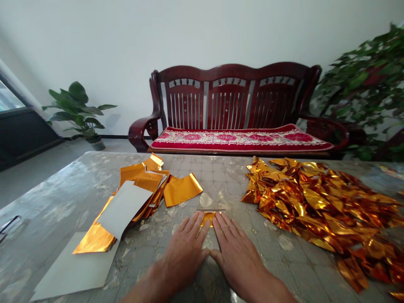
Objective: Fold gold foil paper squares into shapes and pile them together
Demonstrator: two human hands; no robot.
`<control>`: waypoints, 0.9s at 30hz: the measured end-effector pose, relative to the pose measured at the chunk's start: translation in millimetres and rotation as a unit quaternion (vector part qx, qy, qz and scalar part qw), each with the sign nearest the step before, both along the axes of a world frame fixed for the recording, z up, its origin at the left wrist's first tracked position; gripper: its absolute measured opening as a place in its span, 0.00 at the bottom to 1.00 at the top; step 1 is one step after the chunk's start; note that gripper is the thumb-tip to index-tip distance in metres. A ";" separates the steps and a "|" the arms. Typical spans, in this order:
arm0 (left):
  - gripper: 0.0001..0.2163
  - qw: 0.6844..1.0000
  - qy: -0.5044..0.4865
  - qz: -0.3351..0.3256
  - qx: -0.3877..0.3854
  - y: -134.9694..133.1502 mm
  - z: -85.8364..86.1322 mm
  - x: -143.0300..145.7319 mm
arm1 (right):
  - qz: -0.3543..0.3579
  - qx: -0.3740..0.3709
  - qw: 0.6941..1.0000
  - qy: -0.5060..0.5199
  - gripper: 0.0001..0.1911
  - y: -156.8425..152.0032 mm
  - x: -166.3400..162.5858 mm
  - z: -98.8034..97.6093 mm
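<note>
A small piece of gold foil paper (208, 218) lies on the table in front of me, partly covered by my fingertips. My left hand (187, 240) rests flat on its left side, fingers stretched out. On its right side my right hand (235, 242) lies flat too, and the two thumbs nearly meet below. A thin strip along the paper's far edge shows above the fingers. To the left is a loose stack of gold foil sheets (148, 182), with a single foil sheet (182, 189) beside it. Folded gold foil pieces (315, 198) form a large heap on the right.
A patterned cover lies over the table (227, 176). Pale card sheets (78, 269) lie at the left front, and dark-framed glasses or a similar item (11, 223) at the left edge. Behind stand a wooden bench (233, 101) and potted plants (78, 109) on both sides.
</note>
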State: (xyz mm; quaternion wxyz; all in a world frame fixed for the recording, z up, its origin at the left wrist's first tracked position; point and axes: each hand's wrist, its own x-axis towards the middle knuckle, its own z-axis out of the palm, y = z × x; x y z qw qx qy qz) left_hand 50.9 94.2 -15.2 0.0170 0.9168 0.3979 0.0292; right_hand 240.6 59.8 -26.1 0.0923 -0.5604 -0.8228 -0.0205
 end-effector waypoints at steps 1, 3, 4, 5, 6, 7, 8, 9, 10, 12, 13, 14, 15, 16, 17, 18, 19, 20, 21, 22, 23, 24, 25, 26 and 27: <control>0.29 1.000 -0.001 -0.002 -0.004 0.3 0.9 -0.9 | 0.003 -0.012 1.000 -0.003 0.37 0.0 2.8 3.8; 0.30 1.000 -0.002 -0.003 -0.009 0.9 1.4 -3.2 | 0.002 -0.030 1.000 -0.005 0.36 0.3 8.0 10.1; 0.31 1.000 -0.001 -0.002 -0.013 1.4 1.2 -4.4 | 0.002 -0.035 0.999 -0.005 0.35 0.6 10.3 12.4; 0.32 1.000 0.000 0.001 -0.015 1.8 1.2 -5.7 | 0.002 -0.038 0.999 -0.002 0.34 1.2 12.4 14.0; 0.32 1.000 0.000 0.006 -0.018 2.3 1.4 -7.1 | 0.004 -0.039 0.999 0.001 0.34 1.9 14.4 15.1; 0.32 1.000 0.001 0.012 -0.020 2.8 1.9 -8.6 | 0.007 -0.038 0.999 0.004 0.33 2.7 16.4 15.7; 0.33 1.000 0.003 0.018 -0.023 3.2 2.8 -10.1 | 0.009 -0.038 0.999 0.006 0.33 3.7 18.3 16.0; 0.33 0.999 0.007 0.021 -0.030 3.5 4.2 -11.8 | 0.009 -0.038 0.999 0.007 0.33 4.8 20.2 16.1; 0.33 0.999 0.013 0.021 -0.040 3.7 5.9 -13.4 | 0.007 -0.039 0.999 0.006 0.32 5.9 22.2 16.2; 0.33 0.998 0.024 0.007 -0.063 3.6 10.0 -16.3 | -0.001 -0.040 0.999 0.003 0.32 8.3 26.0 16.1; 0.33 0.997 0.027 -0.006 -0.071 3.2 12.1 -17.4 | -0.006 -0.038 0.999 0.001 0.32 9.6 27.8 15.9; 0.32 0.996 0.029 -0.019 -0.076 2.5 14.1 -18.1 | -0.013 -0.034 0.999 0.000 0.31 10.8 29.3 15.5; 0.32 0.996 0.031 -0.029 -0.080 1.7 16.0 -18.4 | -0.021 -0.029 0.999 -0.001 0.31 11.9 30.6 15.0; 0.32 0.995 0.034 -0.035 -0.085 0.9 17.9 -18.4 | -0.030 -0.024 0.999 -0.003 0.30 13.0 31.6 14.4; 0.32 0.994 0.039 -0.036 -0.092 0.2 19.5 -18.2 | -0.040 -0.018 0.999 -0.005 0.30 14.0 32.2 13.8; 0.32 0.994 0.043 -0.035 -0.099 -0.4 20.9 -18.0 | -0.052 -0.012 0.999 -0.008 0.30 14.8 32.4 13.3; 0.32 0.993 0.044 -0.036 -0.105 -0.7 22.1 -18.0 | -0.066 -0.003 0.998 -0.012 0.29 15.5 32.2 13.1; 0.32 0.992 0.042 -0.039 -0.109 -0.8 23.0 -18.2 | -0.079 0.009 0.997 -0.013 0.29 16.1 31.5 13.3; 0.32 0.992 0.036 -0.042 -0.110 -0.5 23.6 -18.6 | -0.089 0.024 0.996 -0.013 0.28 16.5 30.4 14.0; 0.31 0.993 0.029 -0.045 -0.108 0.0 23.9 -19.2 | -0.093 0.040 0.995 -0.009 0.26 16.8 28.7 15.2; 0.29 0.993 0.019 -0.048 -0.103 0.8 23.9 -19.8 | -0.089 0.056 0.994 -0.003 0.23 17.0 26.6 16.8; 0.28 0.994 0.009 -0.049 -0.095 1.7 23.8 -20.1 | -0.076 0.070 0.995 0.005 0.20 17.2 24.0 18.7; 0.26 0.995 -0.002 -0.050 -0.087 2.7 23.8 -20.1 | -0.055 0.081 0.995 0.013 0.16 17.5 21.0 20.5; 0.24 0.996 -0.014 -0.051 -0.078 3.9 24.1 -19.7 | -0.030 0.089 0.995 0.019 0.12 17.9 17.8 22.2; 0.22 0.996 -0.026 -0.051 -0.072 5.1 24.7 -18.7 | -0.007 0.096 0.995 0.022 0.09 18.5 14.4 23.5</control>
